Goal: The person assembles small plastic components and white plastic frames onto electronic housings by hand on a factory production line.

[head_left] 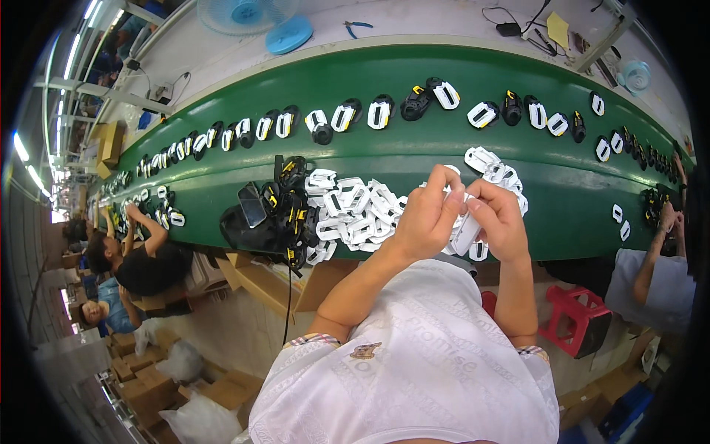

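Pinching one white plastic frame [467, 231] between them, the left hand [427, 220] and right hand [500, 219] are working at six o'clock of the green belt [577, 194]; a heap of white frames [355, 211] is waiting unprocessed at nine o'clock.

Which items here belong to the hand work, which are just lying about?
In use: left hand and right hand both hold a white plastic part; white parts pile; black-and-yellow parts pile.
Idle: blue fan; blue-handled pliers; red stool.
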Motion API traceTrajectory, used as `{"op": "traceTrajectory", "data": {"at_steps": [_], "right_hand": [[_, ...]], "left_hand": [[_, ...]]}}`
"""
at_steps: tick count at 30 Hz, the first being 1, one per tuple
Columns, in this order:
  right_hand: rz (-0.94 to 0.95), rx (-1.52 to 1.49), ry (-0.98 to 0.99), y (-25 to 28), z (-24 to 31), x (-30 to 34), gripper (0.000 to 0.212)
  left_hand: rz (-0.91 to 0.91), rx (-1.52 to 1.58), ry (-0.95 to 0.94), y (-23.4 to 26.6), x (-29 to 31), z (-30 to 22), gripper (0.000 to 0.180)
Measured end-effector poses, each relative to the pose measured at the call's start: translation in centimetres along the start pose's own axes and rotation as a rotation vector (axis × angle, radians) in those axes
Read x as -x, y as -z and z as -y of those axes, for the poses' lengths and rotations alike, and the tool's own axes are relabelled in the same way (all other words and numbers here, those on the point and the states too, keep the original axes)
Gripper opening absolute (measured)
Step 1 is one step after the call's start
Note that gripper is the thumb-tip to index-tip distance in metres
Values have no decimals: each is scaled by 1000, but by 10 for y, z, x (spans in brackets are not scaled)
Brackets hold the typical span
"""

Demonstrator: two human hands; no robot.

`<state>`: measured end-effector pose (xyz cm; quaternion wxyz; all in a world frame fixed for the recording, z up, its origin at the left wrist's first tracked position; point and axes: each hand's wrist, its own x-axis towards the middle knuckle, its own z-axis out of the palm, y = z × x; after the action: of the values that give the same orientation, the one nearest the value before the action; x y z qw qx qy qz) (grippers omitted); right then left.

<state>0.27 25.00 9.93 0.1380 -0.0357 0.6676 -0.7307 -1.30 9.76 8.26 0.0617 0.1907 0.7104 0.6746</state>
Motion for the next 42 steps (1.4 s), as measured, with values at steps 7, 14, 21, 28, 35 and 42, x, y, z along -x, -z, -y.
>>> {"op": "traceTrajectory", "data": {"at_steps": [7, 14, 21, 28, 35, 42], "right_hand": [[94, 51, 92, 6, 1, 4, 21], [92, 88, 155, 5, 0, 7, 19], [45, -63, 145, 3, -13, 8, 20], [54, -8, 189, 2, -9, 14, 20], [64, -25, 210, 5, -12, 13, 18], [50, -15, 206, 13, -14, 9, 16]], "left_hand": [[134, 223, 96, 4, 3, -3, 14], [200, 183, 126, 11, 0, -11, 13], [201, 112, 61, 7, 2, -11, 13], [260, 391, 196, 6, 7, -2, 14], [312, 412, 175, 6, 3, 5, 12], [321, 638, 262, -4, -3, 14, 13]]}}
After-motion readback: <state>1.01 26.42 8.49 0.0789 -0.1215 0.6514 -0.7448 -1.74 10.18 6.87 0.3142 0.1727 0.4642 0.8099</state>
